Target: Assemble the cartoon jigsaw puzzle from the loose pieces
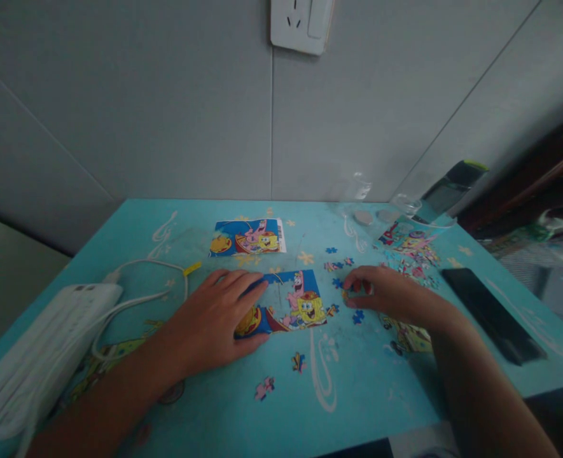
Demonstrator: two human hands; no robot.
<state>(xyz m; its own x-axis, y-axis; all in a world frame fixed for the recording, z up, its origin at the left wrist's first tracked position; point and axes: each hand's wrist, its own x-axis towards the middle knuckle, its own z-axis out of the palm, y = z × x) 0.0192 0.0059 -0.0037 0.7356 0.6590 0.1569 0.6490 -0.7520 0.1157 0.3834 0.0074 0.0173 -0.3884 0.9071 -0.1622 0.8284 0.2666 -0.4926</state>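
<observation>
My left hand (226,312) lies flat with spread fingers on the left part of a partly assembled jigsaw puzzle (305,299), which shows a pink and a yellow cartoon figure on blue. Just right of the puzzle, my right hand (381,292) is closed in a pinch, with a small jigsaw piece (345,294) at its fingertips, mostly hidden. Around these fingertips lie loose blue pieces (358,317). Nearer to me are a pink piece (264,388) and a multicoloured piece (299,362). Behind the puzzle sits a picture card (247,237) with the same scene.
At left a white power strip (47,356) trails a white cable (142,299). On the right are a heap of pieces (415,267), a long black object (493,315) and a clear bottle (453,187). Clear plastic cups (406,205) stand near the wall, below a socket (300,25).
</observation>
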